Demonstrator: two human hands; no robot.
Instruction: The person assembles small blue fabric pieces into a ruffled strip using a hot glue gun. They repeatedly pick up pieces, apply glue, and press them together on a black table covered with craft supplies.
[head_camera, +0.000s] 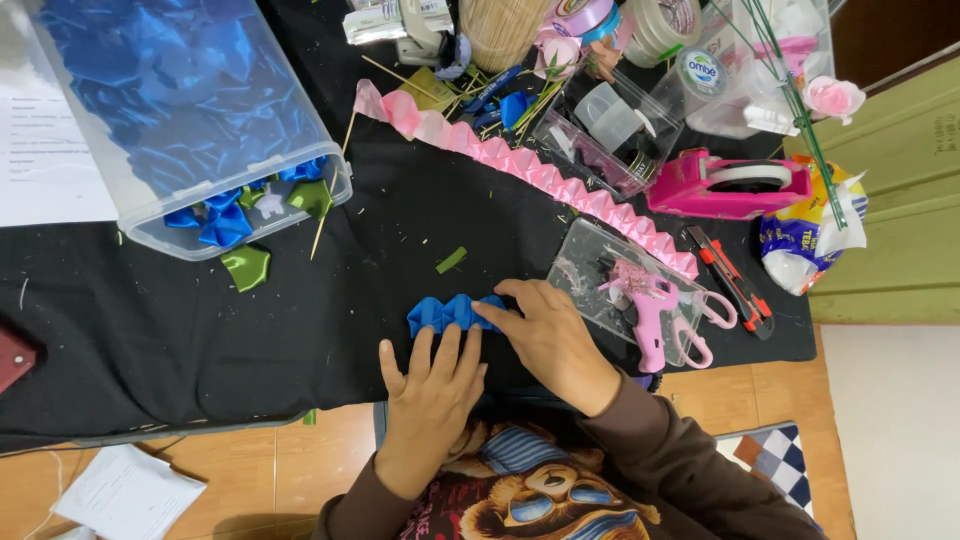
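Observation:
A short strip of folded blue ribbon (440, 312) lies on the black cloth (200, 320) near the table's front edge. My left hand (430, 395) lies flat on the cloth just below it, fingertips touching its lower edge. My right hand (548, 335) presses down on the strip's right end with thumb and fingers. Neither hand lifts it. Part of the strip is hidden under my right fingers.
A tipped clear bin (180, 120) of blue ribbon pieces sits at the back left. A long pink pleated ribbon (530, 170) runs diagonally. A pink glue gun (645, 300), scissors (705, 325), a utility knife (730, 280), a pink tape dispenser (730, 185) and tape rolls lie right.

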